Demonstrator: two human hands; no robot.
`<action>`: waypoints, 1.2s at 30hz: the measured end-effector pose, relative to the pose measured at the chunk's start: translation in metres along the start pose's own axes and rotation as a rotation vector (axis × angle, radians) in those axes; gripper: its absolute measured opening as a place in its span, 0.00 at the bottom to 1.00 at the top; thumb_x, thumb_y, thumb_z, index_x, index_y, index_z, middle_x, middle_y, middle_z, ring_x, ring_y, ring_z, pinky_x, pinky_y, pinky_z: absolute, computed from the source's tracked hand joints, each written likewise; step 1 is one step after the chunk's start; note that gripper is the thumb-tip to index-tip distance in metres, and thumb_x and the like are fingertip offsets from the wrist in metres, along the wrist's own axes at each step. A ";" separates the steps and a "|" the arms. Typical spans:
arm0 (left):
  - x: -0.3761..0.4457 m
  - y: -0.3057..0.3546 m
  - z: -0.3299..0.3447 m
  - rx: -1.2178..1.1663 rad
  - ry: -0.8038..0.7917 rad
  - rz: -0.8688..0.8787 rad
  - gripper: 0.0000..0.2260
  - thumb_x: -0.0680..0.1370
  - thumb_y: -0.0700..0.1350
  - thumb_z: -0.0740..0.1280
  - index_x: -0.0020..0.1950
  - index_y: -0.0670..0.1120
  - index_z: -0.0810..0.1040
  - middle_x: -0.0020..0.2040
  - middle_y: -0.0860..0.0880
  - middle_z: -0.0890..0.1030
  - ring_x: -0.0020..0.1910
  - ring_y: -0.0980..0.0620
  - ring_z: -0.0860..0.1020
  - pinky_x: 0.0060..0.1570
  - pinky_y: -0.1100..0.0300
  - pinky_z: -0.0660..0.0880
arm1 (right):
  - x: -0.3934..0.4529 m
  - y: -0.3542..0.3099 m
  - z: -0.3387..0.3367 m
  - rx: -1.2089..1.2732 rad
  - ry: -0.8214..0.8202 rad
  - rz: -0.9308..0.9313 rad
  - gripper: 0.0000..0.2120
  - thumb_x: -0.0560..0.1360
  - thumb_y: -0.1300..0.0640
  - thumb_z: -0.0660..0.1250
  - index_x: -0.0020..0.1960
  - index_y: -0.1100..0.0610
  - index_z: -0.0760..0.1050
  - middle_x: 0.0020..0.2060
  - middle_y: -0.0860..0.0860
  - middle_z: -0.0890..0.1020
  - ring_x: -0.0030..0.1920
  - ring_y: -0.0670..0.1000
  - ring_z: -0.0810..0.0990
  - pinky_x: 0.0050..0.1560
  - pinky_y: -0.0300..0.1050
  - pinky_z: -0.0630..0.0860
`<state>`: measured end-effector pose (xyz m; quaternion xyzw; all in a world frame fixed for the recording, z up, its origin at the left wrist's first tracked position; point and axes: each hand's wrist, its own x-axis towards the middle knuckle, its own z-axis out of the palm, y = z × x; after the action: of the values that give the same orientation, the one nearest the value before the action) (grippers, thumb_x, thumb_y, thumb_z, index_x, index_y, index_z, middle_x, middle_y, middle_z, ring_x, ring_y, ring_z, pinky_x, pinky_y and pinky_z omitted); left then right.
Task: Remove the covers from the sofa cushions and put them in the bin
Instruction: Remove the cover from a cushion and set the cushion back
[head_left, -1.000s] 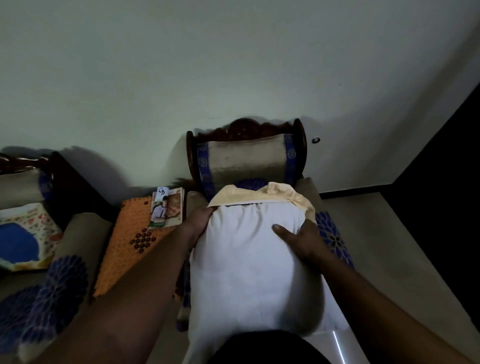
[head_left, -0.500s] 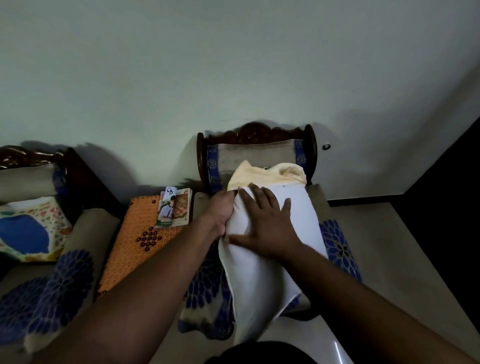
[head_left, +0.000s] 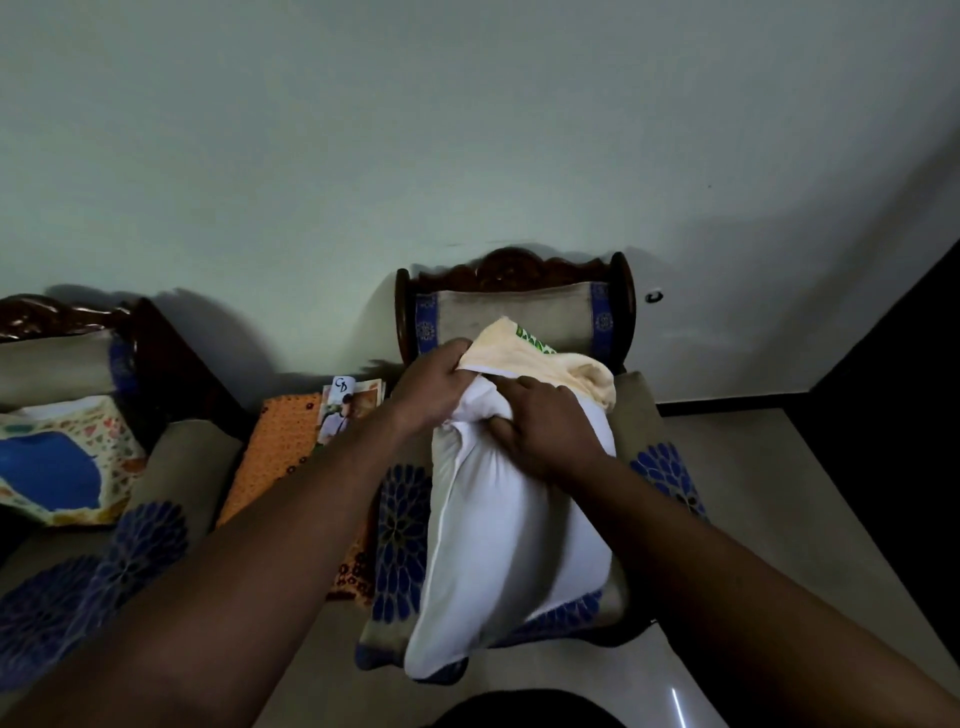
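Cushion cover being gripped at the armchair (head_left: 514, 306)

Left hand (head_left: 436, 379) is pinching the cream cover (head_left: 550, 358) above the white cushion (head_left: 509, 530); right hand (head_left: 545, 431) is clutching the cushion itself.

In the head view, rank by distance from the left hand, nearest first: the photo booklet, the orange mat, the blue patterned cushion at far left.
From the left hand:
1. Photo booklet, just left of it.
2. Orange mat, further left and lower.
3. Blue patterned cushion, far left on the other sofa.
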<state>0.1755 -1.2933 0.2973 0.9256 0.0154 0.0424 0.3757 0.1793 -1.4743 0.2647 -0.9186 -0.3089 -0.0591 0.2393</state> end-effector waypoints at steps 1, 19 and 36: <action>0.002 0.001 -0.004 0.137 0.012 0.071 0.12 0.81 0.46 0.63 0.63 0.48 0.77 0.55 0.45 0.83 0.53 0.44 0.80 0.51 0.50 0.77 | 0.000 0.002 -0.001 0.023 0.000 -0.005 0.29 0.74 0.37 0.53 0.69 0.51 0.73 0.54 0.53 0.83 0.52 0.59 0.81 0.49 0.54 0.75; -0.012 0.001 -0.005 0.519 0.219 0.780 0.10 0.76 0.44 0.64 0.47 0.44 0.84 0.42 0.46 0.81 0.41 0.50 0.77 0.35 0.55 0.74 | -0.004 0.005 -0.016 0.256 0.068 0.244 0.10 0.83 0.51 0.58 0.46 0.42 0.75 0.42 0.36 0.78 0.41 0.36 0.73 0.42 0.35 0.65; 0.010 -0.001 -0.009 0.729 0.282 0.435 0.04 0.73 0.46 0.66 0.45 0.48 0.80 0.44 0.48 0.79 0.41 0.44 0.79 0.32 0.53 0.73 | -0.007 0.002 -0.010 0.369 0.379 0.301 0.24 0.78 0.45 0.53 0.65 0.55 0.75 0.61 0.52 0.80 0.63 0.53 0.77 0.64 0.54 0.73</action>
<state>0.1844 -1.2857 0.3038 0.9644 -0.1146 0.2382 0.0015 0.1753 -1.4840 0.2712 -0.8677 -0.1244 -0.1364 0.4616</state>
